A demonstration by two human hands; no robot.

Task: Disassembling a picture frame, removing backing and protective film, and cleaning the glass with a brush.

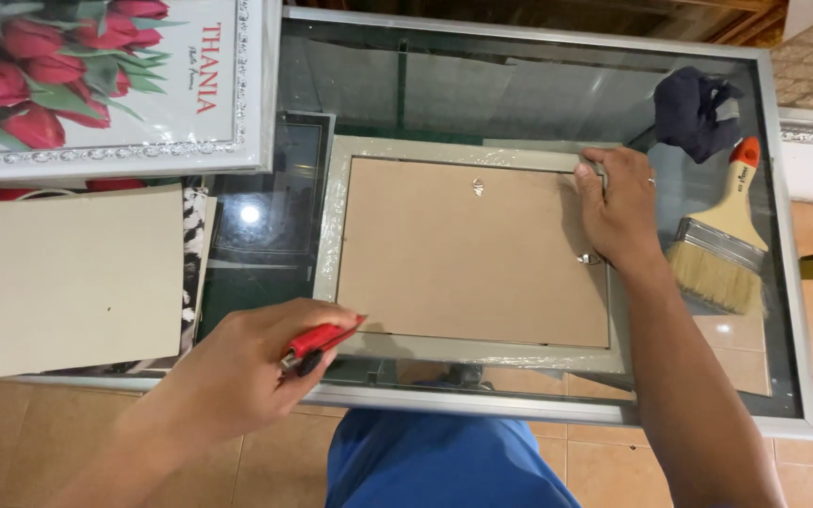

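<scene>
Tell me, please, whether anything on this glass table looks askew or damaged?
Nothing stands out: the picture frame lies face down and square, its backing board seated, with the paintbrush and dark cloth beside it.

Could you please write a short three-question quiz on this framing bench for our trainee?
1. True or false: the left hand holds a red-handled tool.
2. Which frame corner does the right hand press: A upper right, B lower left?
3. Name the thing lying right of the picture frame, on the glass table.

Key: 1 true. 2 A. 3 the paintbrush, beside a dark cloth.
</scene>
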